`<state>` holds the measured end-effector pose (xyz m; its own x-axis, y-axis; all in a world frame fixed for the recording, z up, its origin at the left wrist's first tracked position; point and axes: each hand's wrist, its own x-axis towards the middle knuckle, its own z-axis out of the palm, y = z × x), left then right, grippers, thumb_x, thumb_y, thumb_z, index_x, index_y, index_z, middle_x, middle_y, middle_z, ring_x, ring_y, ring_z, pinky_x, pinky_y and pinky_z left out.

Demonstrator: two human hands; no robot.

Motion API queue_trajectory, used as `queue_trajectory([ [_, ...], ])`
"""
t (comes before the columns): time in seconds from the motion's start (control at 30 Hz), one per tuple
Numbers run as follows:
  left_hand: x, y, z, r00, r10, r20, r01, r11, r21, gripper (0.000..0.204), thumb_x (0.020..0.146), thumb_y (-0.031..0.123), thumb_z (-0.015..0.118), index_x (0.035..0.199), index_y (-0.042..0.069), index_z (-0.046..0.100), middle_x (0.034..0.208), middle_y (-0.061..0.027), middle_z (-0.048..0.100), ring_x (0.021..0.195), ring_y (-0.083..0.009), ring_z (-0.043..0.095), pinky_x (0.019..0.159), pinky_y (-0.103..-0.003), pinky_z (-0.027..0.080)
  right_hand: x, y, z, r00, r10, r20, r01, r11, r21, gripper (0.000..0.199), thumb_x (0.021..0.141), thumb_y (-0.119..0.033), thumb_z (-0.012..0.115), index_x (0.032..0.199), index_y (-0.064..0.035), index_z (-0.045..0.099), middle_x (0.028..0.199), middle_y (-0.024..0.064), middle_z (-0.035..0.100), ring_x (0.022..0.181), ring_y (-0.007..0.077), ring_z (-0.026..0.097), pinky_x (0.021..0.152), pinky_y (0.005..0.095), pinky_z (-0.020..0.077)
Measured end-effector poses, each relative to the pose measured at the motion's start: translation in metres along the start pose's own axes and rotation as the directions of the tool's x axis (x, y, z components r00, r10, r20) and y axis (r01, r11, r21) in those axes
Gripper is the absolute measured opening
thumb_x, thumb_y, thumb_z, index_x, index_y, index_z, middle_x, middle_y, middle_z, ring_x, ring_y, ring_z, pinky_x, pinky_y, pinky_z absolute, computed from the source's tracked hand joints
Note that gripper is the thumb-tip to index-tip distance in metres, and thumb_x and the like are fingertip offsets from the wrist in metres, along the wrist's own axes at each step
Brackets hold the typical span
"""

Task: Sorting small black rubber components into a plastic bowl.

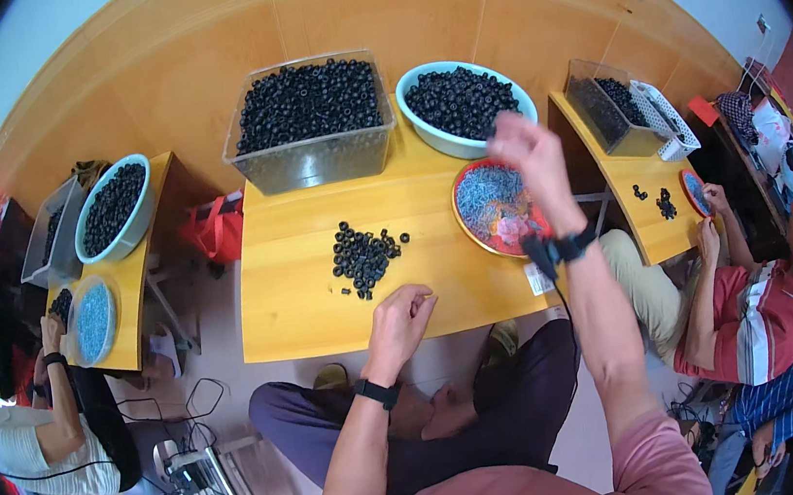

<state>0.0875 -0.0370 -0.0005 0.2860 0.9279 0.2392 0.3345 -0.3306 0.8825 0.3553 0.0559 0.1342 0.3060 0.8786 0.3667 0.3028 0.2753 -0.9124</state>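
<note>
My left hand rests over the front part of the yellow table, its fingers pinched together; whatever they hold, if anything, is hidden. Just beyond it lies a loose pile of small black ring-shaped parts. My right hand is raised near the light-blue bowl and smeared by motion, so its fingers are unclear. Below that hand sits a round red floral tray with many thin bluish metal pieces in it. The bowl is heaped with black rings.
A clear plastic bin full of black rings stands at the back of the table. A red bag is beside the table's left side. Co-workers sit at tables left and right. A cable runs from my right wrist.
</note>
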Motion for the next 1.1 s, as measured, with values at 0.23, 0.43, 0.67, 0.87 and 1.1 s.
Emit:
queue_trajectory([
  [0.23, 0.000, 0.003, 0.004, 0.999, 0.029, -0.040, -0.030, 0.999, -0.027, 0.014, 0.090, 0.010, 0.073, 0.097, -0.002, 0.070, 0.080, -0.0163, 0.069, 0.069, -0.0248, 0.067, 0.065, -0.034, 0.053, -0.012, 0.039, 0.030, 0.929, 0.090, 0.359, -0.033, 0.986, -0.164, 0.017, 0.085, -0.005, 0.068, 0.101, -0.0010, 0.073, 0.084, 0.0068, 0.073, 0.076, 0.0153, 0.069, 0.070, 0.0314, 0.0547],
  [0.43, -0.002, -0.003, 0.005, 0.994, 0.054, -0.095, -0.056, 0.998, -0.025, 0.013, 0.091, 0.008, 0.072, 0.099, -0.002, 0.070, 0.079, -0.0157, 0.069, 0.067, -0.0196, 0.066, 0.063, -0.032, 0.053, -0.074, 0.058, 0.098, 0.850, -0.027, 0.526, 0.376, 0.729, -0.572, 0.026, 0.083, -0.012, 0.067, 0.107, -0.0024, 0.072, 0.100, 0.0186, 0.070, 0.094, 0.0368, 0.069, 0.083, 0.0451, 0.0543],
  [0.67, 0.002, -0.001, 0.011, 0.988, 0.042, -0.150, -0.044, 0.999, -0.010, 0.014, 0.093, 0.006, 0.069, 0.106, 0.000, 0.069, 0.076, -0.0136, 0.069, 0.064, -0.0165, 0.063, 0.062, -0.031, 0.052, -0.078, 0.066, 0.107, 0.831, -0.044, 0.554, 0.452, 0.633, -0.629, 0.015, 0.084, -0.008, 0.059, 0.088, 0.0007, 0.070, 0.089, 0.0222, 0.069, 0.084, 0.0415, 0.069, 0.077, 0.0516, 0.0546],
  [0.87, 0.002, 0.011, 0.005, 0.986, -0.060, -0.156, 0.049, 0.996, -0.071, 0.026, 0.096, 0.002, 0.064, 0.121, 0.002, 0.060, 0.080, -0.0067, 0.064, 0.070, -0.0152, 0.063, 0.066, -0.029, 0.052, -0.104, 0.037, 0.078, 0.850, 0.159, 0.503, 0.080, 0.904, -0.421, 0.028, 0.087, -0.024, 0.070, 0.094, 0.0027, 0.074, 0.082, 0.0216, 0.072, 0.076, 0.0332, 0.071, 0.069, 0.0403, 0.0542],
  [1.1, 0.001, 0.002, 0.004, 0.995, -0.010, -0.102, -0.005, 0.990, -0.143, 0.025, 0.092, 0.000, 0.071, 0.116, 0.000, 0.068, 0.088, -0.0057, 0.070, 0.079, -0.0099, 0.064, 0.072, -0.026, 0.053, -0.128, 0.043, 0.062, 0.761, 0.248, 0.600, -0.190, 0.969, -0.160, 0.031, 0.088, -0.026, 0.068, 0.088, 0.0040, 0.075, 0.070, 0.0140, 0.071, 0.060, 0.0167, 0.069, 0.059, 0.0319, 0.0530],
])
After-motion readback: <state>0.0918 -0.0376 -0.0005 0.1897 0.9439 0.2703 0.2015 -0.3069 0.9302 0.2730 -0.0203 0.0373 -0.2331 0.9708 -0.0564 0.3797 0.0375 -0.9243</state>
